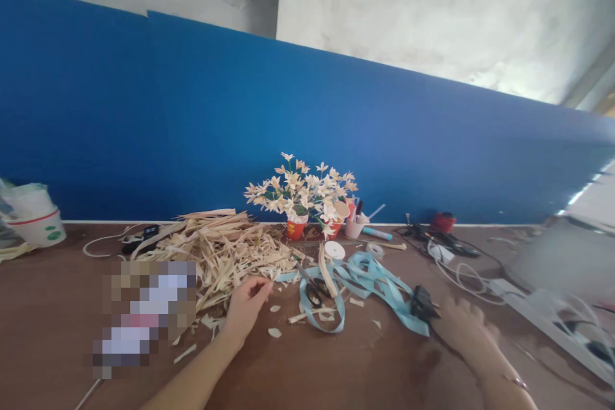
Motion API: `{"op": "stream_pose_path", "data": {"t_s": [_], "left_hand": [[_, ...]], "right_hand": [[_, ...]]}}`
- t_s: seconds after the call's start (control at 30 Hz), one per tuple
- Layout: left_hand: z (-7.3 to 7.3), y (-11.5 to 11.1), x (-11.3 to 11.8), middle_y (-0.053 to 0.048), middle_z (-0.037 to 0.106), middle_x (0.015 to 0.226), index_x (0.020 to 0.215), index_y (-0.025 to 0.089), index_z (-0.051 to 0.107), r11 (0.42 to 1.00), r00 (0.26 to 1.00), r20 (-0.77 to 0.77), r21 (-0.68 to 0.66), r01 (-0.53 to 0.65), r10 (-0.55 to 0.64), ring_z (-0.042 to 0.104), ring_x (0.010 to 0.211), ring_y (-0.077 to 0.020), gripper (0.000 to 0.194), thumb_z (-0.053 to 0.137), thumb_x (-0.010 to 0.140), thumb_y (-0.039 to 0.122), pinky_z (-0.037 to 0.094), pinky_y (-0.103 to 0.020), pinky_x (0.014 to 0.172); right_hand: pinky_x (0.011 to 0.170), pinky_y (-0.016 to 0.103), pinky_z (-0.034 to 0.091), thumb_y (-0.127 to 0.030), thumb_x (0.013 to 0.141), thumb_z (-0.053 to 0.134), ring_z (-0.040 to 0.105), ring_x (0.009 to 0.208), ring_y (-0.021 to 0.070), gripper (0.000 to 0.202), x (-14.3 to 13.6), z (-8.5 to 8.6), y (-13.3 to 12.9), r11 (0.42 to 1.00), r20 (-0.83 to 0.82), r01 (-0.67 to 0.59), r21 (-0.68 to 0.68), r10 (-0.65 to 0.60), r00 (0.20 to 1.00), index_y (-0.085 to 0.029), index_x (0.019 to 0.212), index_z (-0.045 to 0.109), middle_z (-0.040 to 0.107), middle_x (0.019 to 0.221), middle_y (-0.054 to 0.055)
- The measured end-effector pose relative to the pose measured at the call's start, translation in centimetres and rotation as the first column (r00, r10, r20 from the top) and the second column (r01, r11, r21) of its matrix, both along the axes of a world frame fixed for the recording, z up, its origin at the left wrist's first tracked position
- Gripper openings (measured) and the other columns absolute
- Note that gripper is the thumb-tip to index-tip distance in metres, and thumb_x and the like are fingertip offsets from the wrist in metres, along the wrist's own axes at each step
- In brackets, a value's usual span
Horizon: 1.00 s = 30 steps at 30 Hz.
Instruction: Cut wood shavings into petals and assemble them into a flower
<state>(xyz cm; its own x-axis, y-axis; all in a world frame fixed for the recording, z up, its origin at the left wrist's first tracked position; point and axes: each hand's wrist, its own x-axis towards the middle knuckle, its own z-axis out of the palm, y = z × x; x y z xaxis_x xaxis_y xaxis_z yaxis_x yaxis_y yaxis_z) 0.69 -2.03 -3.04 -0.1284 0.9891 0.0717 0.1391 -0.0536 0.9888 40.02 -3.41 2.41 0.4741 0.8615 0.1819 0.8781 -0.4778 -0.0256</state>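
Observation:
My left hand (248,302) is closed in a pinch at the right front edge of a heap of dried husk strips (216,256); whatever sits between its fingertips is too small to make out. My right hand (466,328), smeared by motion, is over the table beside a black corded tool (423,303) that looks like a glue gun. Tangled light-blue ribbon (369,278) lies between the hands. Dark-handled scissors (313,293) rest within a ribbon loop. Behind them, pale husk flowers (300,189) with green stems stand in red-and-white paper cups (296,229).
A white roll (334,250) and a pen cup (354,229) are by the flowers. At left are a blurred-out phone-like shape (148,314) and a white tub (41,227). A power strip (552,327) and cables lie at right. A blue partition (192,115) closes the back.

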Motion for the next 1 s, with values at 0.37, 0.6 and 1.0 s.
{"op": "stream_pose_path", "data": {"t_s": [0.37,0.6,1.0], "left_hand": [[0.1,0.0,-0.1,0.003,0.052,0.054,0.069,0.015,0.061,1.0,0.997,0.071,0.013,-0.019,0.018,0.044,0.051,-0.0108,0.024,0.058,0.07,0.039,0.034,-0.021,0.049],[0.1,0.2,-0.1,0.003,0.054,0.054,0.066,0.016,0.062,0.999,0.996,0.086,0.028,-0.041,0.038,0.048,0.052,-0.012,0.021,0.058,0.069,0.036,0.036,-0.022,0.05],[0.3,0.1,0.0,0.003,0.052,0.052,0.067,0.016,0.062,0.999,0.998,0.033,-0.006,-0.046,0.047,0.047,0.05,-0.012,0.023,0.056,0.069,0.039,0.035,-0.022,0.049]], "right_hand": [[0.079,0.029,0.033,-0.019,0.077,0.05,0.055,0.085,0.0181,0.017,-22.2,-0.5,2.6,0.432,-0.276,-0.896,0.099,0.877,0.393,-0.022,0.076,0.066,0.066,0.081,0.002],[0.08,0.03,0.029,-0.017,0.076,0.053,0.047,0.096,0.0199,0.017,-25.0,-3.5,2.7,0.418,-0.33,-0.906,0.058,0.865,0.378,-0.02,0.091,0.06,0.059,0.096,0.005],[0.071,0.03,0.044,-0.017,0.083,0.041,0.056,0.077,0.0179,0.018,-24.4,-4.0,2.9,0.478,-0.417,-0.605,0.637,0.874,0.252,-0.017,0.093,0.056,0.06,0.085,0.007]]}}
